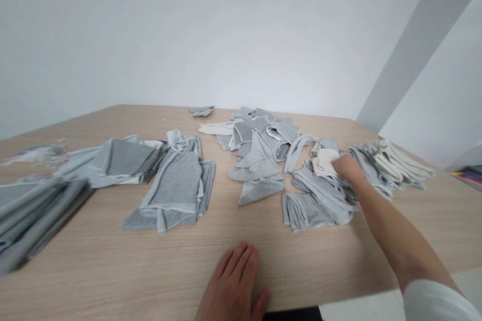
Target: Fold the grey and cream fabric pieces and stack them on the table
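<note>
My left hand (234,283) lies flat on the wooden table at the front middle, palm down, its fingers stretched out and holding nothing. Out to the right, my right hand (349,167) is closed at the edge of a small cream fabric piece (325,162); its fingertips are mostly hidden. Beneath the cream piece lies a pile of folded grey fabric pieces (320,205). A stack of grey and cream fabric (391,163) sits just beyond and right of that hand.
Loose grey scraps (259,135) are heaped at the back middle. Stacked grey fabric (173,180) stands left of centre, with rolled grey fabric (41,215) at the far left. White fluffy scraps (41,154) lie behind it. A wall (241,35) closes off the table's back.
</note>
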Available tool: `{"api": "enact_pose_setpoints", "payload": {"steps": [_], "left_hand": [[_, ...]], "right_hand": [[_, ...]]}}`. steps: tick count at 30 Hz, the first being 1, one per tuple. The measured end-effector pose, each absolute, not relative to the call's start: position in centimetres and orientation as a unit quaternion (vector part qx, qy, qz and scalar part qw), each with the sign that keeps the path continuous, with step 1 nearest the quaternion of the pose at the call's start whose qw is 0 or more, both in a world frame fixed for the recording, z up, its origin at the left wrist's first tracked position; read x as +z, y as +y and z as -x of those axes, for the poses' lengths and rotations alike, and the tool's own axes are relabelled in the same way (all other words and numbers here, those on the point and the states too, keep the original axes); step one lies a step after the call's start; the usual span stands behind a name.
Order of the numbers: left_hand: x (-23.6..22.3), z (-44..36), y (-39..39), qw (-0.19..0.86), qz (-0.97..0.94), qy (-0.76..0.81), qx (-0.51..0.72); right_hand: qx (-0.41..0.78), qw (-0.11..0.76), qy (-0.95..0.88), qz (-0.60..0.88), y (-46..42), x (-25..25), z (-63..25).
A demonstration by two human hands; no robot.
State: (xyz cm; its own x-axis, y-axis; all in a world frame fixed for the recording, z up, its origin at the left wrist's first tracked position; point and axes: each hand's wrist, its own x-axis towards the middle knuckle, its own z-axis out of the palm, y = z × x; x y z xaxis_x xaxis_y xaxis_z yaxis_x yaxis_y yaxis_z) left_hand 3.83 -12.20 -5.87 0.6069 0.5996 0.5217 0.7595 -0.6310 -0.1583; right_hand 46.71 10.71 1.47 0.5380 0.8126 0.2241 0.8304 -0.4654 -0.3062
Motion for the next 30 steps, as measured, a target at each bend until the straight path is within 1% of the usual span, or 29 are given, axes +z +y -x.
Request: {"api": "enact_pose_setpoints", "payload": {"steps": [5, 8, 11, 15, 19, 22, 26, 30], "left_hand": [[-5.9, -3.8, -12.2, 0.171, 0.879, -0.389, -0.214], [-6.0, -3.8, -12.2, 0.159, 0.880, -0.394, -0.211], [-6.2, -3.8, -12.3, 0.146, 0.879, -0.400, -0.213], [-6.5, -3.7, -12.3, 0.147, 0.878, -0.400, -0.220], [-6.6, -3.6, -12.0, 0.159, 0.881, -0.389, -0.217], [-6.6, -3.6, -12.1, 0.156, 0.882, -0.387, -0.218], [-6.5, -3.6, -12.4, 0.129, 0.882, -0.397, -0.220], [-6.4, -3.6, -12.4, 0.119, 0.883, -0.403, -0.210]], "right_hand": [[-0.121, 0.209, -0.466, 0.852, 9.5, 2.7, -44.7], [-0.161, 0.213, -0.504, 0.821, 9.3, 4.7, -43.2], [-0.178, 0.204, -0.570, 0.776, 8.8, 6.3, -40.6], [-0.168, 0.163, -0.698, 0.676, 7.3, 5.7, -34.6], [-0.111, 0.109, -0.801, 0.579, 5.8, 2.3, -27.9], [-0.076, 0.084, -0.822, 0.558, 5.4, -0.1, -24.8], [-0.068, 0.088, -0.823, 0.558, 5.5, -0.8, -23.6], [-0.069, 0.133, -0.824, 0.546, 4.7, 0.8, -23.5]]}}
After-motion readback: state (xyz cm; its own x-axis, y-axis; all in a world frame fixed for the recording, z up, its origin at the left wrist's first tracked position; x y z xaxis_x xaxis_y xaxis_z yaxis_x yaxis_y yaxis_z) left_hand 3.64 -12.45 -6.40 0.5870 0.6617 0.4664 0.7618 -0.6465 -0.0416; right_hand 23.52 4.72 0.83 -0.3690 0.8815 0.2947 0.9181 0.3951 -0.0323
